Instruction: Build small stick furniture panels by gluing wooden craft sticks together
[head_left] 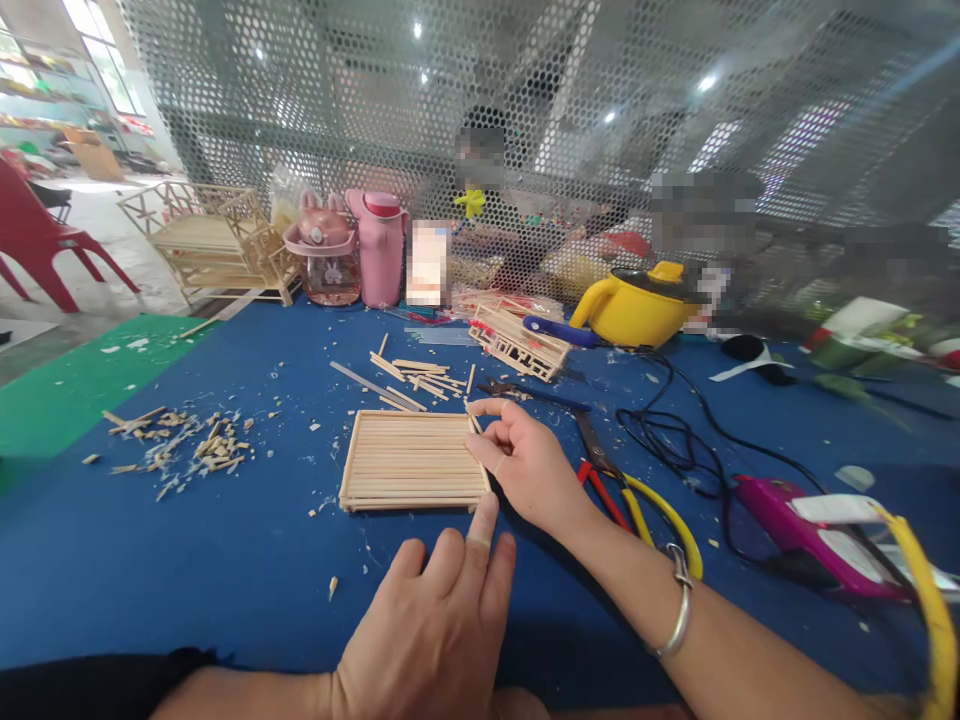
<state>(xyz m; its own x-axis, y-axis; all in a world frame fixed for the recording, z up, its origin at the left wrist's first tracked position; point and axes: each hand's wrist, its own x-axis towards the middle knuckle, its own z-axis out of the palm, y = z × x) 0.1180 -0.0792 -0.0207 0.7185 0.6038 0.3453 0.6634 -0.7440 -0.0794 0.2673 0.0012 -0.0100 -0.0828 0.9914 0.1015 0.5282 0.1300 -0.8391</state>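
Observation:
A small rectangular panel of wooden sticks lies flat on the blue table, its rows of sticks edged by a raised border. My right hand is at the panel's right edge, thumb and index finger closed on the edge near the far corner; a thin stick end shows by the fingertip. From the near side, my left hand reaches one outstretched finger to the near right corner and touches it. The other fingers of that hand are bent and hold nothing visible; its thumb is hidden. Loose sticks lie just beyond the panel.
Cut stick scraps litter the left. Pliers with red and yellow handles, a purple glue gun and a black cable lie right. Behind are a small stick frame, a yellow pot, pink bottle and stick model.

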